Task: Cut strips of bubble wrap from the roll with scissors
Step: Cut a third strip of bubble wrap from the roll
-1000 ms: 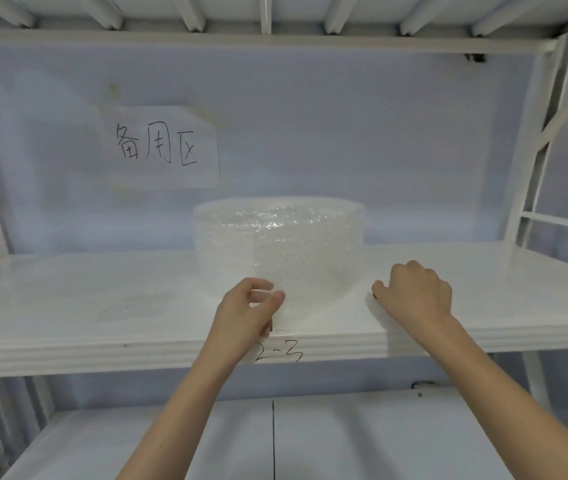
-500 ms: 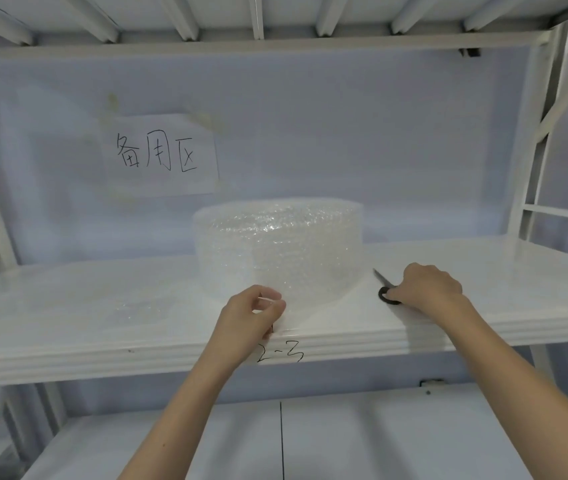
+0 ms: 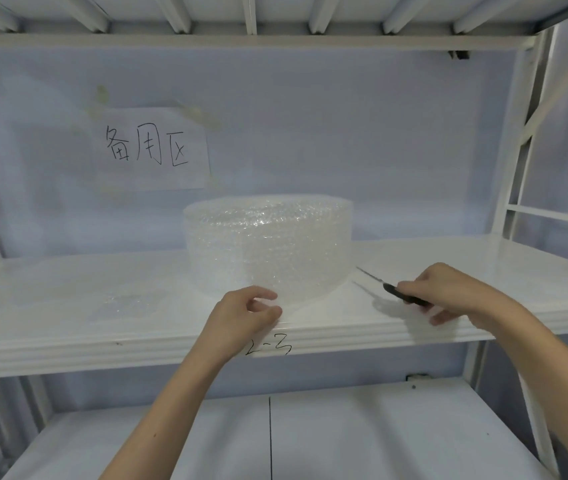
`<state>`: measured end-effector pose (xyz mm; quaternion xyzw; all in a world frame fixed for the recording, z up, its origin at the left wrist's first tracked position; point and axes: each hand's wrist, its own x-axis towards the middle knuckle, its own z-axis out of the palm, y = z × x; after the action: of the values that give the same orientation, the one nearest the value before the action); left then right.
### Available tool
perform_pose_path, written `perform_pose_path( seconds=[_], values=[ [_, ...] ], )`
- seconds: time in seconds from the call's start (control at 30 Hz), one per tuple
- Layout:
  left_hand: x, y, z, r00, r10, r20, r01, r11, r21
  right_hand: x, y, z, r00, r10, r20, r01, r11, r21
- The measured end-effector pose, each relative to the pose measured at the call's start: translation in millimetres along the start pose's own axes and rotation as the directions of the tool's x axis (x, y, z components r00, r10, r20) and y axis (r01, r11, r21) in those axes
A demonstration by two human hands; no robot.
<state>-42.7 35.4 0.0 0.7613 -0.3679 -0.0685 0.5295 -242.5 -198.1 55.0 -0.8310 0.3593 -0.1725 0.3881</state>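
Observation:
A wide roll of clear bubble wrap (image 3: 268, 244) stands on end on the white shelf (image 3: 68, 306), near the middle. My left hand (image 3: 244, 317) pinches the loose front edge of the wrap at the roll's lower front, thumb and fingers closed on it. My right hand (image 3: 449, 292) holds black-handled scissors (image 3: 390, 289) just right of the roll, lifted slightly above the shelf. The thin blades point up and left toward the roll's right side and look closed; the handles are mostly hidden in my fingers.
A paper sign (image 3: 151, 150) with handwritten characters is taped to the back wall. "2-3" (image 3: 268, 348) is written on the shelf's front edge. White frame posts (image 3: 511, 174) rise at the right, another shelf (image 3: 275, 434) lies below, and a faint scrap of wrap (image 3: 126, 303) lies at left.
My right hand went from resting flat on the shelf to gripping the scissors and lifting them, blades toward the roll. My left hand kept its pinch on the wrap's edge.

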Motion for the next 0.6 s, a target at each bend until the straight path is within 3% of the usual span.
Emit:
perform_pose_path(
  seconds=[0.1,0.2,0.37,0.6],
  values=[
    [2,0,1,1.000,-0.004,0.015,0.005,1.000,-0.015,-30,-2,21,0.988,-0.055,0.148,-0.018,0.892,0.451],
    [2,2,3,1.000,0.002,0.023,-0.001,0.999,-0.054,-53,5,54,0.927,-0.166,0.337,-0.112,0.734,0.670],
    [-1,3,2,1.000,-0.021,-0.006,0.021,0.994,-0.105,-65,21,107,0.841,-0.264,0.472,-0.147,0.728,0.670],
    [0,5,-2,0.998,-0.045,-0.041,0.040,0.993,-0.111,-59,25,133,0.737,-0.275,0.618,-0.245,0.743,0.623]
  ],
)
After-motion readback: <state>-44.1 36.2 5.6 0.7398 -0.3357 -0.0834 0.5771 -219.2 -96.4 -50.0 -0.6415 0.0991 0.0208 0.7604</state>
